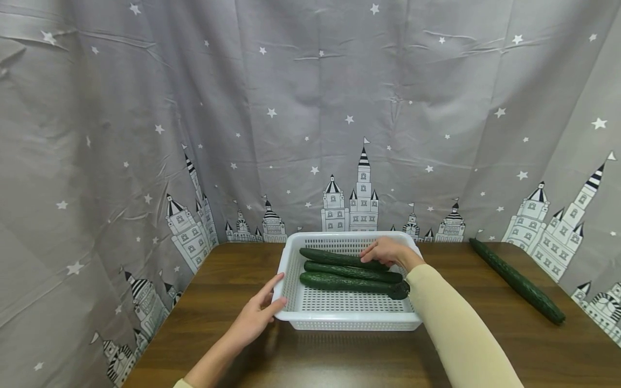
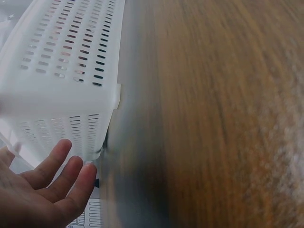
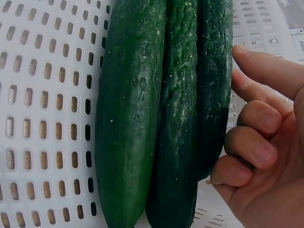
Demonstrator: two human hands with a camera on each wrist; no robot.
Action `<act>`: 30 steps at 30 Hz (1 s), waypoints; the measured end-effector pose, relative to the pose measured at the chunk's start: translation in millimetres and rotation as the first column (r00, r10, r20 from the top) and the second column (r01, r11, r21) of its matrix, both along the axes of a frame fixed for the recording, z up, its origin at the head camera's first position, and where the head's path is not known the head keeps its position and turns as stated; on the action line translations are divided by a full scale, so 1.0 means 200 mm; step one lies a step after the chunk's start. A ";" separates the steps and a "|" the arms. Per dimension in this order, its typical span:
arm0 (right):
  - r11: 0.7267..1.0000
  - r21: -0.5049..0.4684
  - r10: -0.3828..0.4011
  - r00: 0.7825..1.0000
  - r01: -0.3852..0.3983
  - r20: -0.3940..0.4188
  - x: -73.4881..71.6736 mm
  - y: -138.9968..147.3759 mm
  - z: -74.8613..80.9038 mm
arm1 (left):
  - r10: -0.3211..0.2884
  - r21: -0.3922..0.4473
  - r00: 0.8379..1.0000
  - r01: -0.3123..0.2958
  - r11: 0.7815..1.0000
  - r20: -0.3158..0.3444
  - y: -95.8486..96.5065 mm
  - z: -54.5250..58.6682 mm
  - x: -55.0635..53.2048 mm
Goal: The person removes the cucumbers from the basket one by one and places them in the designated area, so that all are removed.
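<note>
A white perforated plastic basket [image 1: 356,318] stands on the table with three dark green cucumbers lying side by side in it. At its near left corner is my left hand [image 1: 257,315], thumb by the rim and fingers loosely extended along the outer side; in the left wrist view those fingers [image 2: 66,183] show beside the slotted wall. My right hand [image 1: 385,251] reaches over the basket to the back cucumber [image 1: 330,257]. The right wrist view has its fingertips right at one side of that cucumber [image 3: 216,90], next to the middle cucumber [image 3: 178,123] and front cucumber [image 3: 130,114].
Another long cucumber [image 1: 516,280] lies slanted on the right part of the brown wooden table [image 1: 233,275]. A grey curtain [image 1: 291,108] with stars and castles hangs right behind the table and along both sides.
</note>
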State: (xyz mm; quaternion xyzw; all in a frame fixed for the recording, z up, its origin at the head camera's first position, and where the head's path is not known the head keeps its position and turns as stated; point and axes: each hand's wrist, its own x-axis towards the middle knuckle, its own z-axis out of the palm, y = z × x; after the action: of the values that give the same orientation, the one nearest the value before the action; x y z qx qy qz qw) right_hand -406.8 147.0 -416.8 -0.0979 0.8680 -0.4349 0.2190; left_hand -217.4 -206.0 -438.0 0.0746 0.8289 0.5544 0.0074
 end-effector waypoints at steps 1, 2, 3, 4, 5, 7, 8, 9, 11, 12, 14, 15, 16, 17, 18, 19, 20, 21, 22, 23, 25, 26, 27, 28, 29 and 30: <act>1.000 0.004 -0.003 1.000 0.003 -0.005 0.00 0.00 0.00 | -0.001 0.001 1.000 0.001 1.000 -0.001 0.00 0.00 0.00; 1.000 0.008 -0.002 1.000 0.002 -0.016 0.00 0.00 0.00 | -0.003 0.000 1.000 0.003 1.000 -0.002 0.00 0.00 0.00; 1.000 0.014 -0.006 1.000 0.006 -0.025 0.00 0.00 0.00 | -0.004 -0.001 1.000 0.004 1.000 -0.003 0.00 0.00 0.00; 1.000 0.020 -0.010 0.999 0.011 -0.034 0.00 -0.01 0.00 | -0.005 -0.001 1.000 0.005 1.000 -0.005 0.00 0.00 0.00; 1.000 0.026 -0.013 0.999 0.014 -0.044 0.00 -0.01 0.00 | -0.006 -0.001 1.000 0.006 1.000 -0.007 0.00 0.00 0.00; 0.999 0.040 -0.008 0.998 0.011 -0.068 0.00 -0.01 0.00 | -0.005 -0.004 1.000 0.005 1.000 -0.011 0.01 0.00 0.00; 0.999 0.047 -0.001 0.996 0.005 -0.085 0.01 -0.01 0.00 | -0.004 -0.005 1.000 0.004 1.000 -0.012 0.01 -0.01 0.00; 0.999 0.054 0.001 0.995 0.004 -0.096 0.01 -0.02 0.00 | -0.005 -0.005 1.000 0.005 1.000 -0.014 0.01 -0.01 0.00; 0.998 0.062 0.013 0.992 -0.005 -0.125 0.02 -0.02 0.00 | -0.007 -0.006 1.000 0.007 1.000 -0.013 0.01 -0.01 0.00; 0.998 0.068 0.021 0.989 -0.012 -0.144 0.02 -0.03 0.00 | -0.006 -0.007 1.000 0.006 1.000 -0.012 0.01 -0.01 0.00; 0.997 0.069 0.031 0.985 -0.019 -0.170 0.03 -0.03 0.01 | -0.005 -0.003 1.000 0.005 1.000 -0.009 0.00 0.00 0.00; 0.997 0.069 0.030 0.984 -0.017 -0.177 0.03 -0.03 0.01 | -0.002 -0.002 1.000 0.002 1.000 -0.008 0.00 0.00 0.00; 0.998 0.065 0.030 0.983 -0.018 -0.184 0.03 -0.04 0.01 | 0.000 -0.001 1.000 0.000 1.000 -0.006 0.00 0.00 0.00; 0.998 0.061 0.030 0.981 -0.018 -0.189 0.04 -0.04 0.01 | 0.003 0.000 1.000 -0.003 1.000 -0.005 0.00 0.00 0.00; 0.998 0.055 0.030 0.981 -0.019 -0.192 0.04 -0.04 0.00 | 0.005 0.001 1.000 -0.005 1.000 -0.005 0.00 0.00 0.01; 0.999 0.048 0.027 0.981 -0.018 -0.190 0.04 -0.04 0.00 | 0.006 0.003 1.000 -0.006 1.000 -0.006 0.00 0.00 0.01; 0.999 0.043 0.024 0.981 -0.016 -0.190 0.04 -0.04 0.00 | 0.007 0.003 1.000 -0.007 1.000 -0.007 0.00 0.00 0.01; 0.999 0.036 0.019 0.982 -0.013 -0.188 0.04 -0.04 -0.01 | 0.007 0.003 1.000 -0.007 1.000 -0.008 0.00 0.00 0.01; 1.000 0.028 0.016 0.983 -0.011 -0.183 0.04 -0.04 -0.01 | 0.006 0.004 1.000 -0.006 1.000 -0.010 0.00 0.00 0.01; 1.000 0.024 0.018 0.983 -0.014 -0.184 0.05 -0.04 -0.01 | 0.004 0.006 1.000 -0.004 1.000 -0.012 0.00 0.00 0.01; 1.000 0.023 0.019 0.984 -0.015 -0.178 0.05 -0.04 -0.01 | 0.002 0.007 1.000 -0.001 1.000 -0.013 0.00 0.00 0.01; 0.999 0.029 0.021 0.984 -0.017 -0.177 0.06 -0.04 -0.01 | 0.001 0.008 1.000 -0.001 1.000 -0.012 0.00 0.00 0.01; 0.999 0.036 0.026 0.984 -0.020 -0.176 0.06 -0.04 -0.01 | 0.002 0.007 1.000 -0.002 1.000 -0.010 0.00 0.00 0.01; 0.999 0.044 0.029 0.984 -0.022 -0.175 0.06 -0.04 -0.01 | 0.003 0.009 1.000 -0.003 1.000 -0.007 0.01 0.00 0.01; 0.998 0.055 0.035 0.984 -0.026 -0.176 0.06 -0.04 -0.01 | 0.004 0.010 1.000 -0.004 1.000 -0.005 0.01 0.00 0.01; 0.997 0.066 0.040 0.983 -0.029 -0.179 0.06 -0.04 -0.01 | 0.006 0.010 1.000 -0.006 1.000 -0.004 0.01 0.00 0.01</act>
State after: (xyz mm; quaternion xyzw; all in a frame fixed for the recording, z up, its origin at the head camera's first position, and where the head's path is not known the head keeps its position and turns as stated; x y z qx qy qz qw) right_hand -394.3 139.3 -418.8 -0.1447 0.8958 -0.3926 0.1500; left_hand -215.6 -204.3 -437.7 0.0732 0.8263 0.5584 0.0037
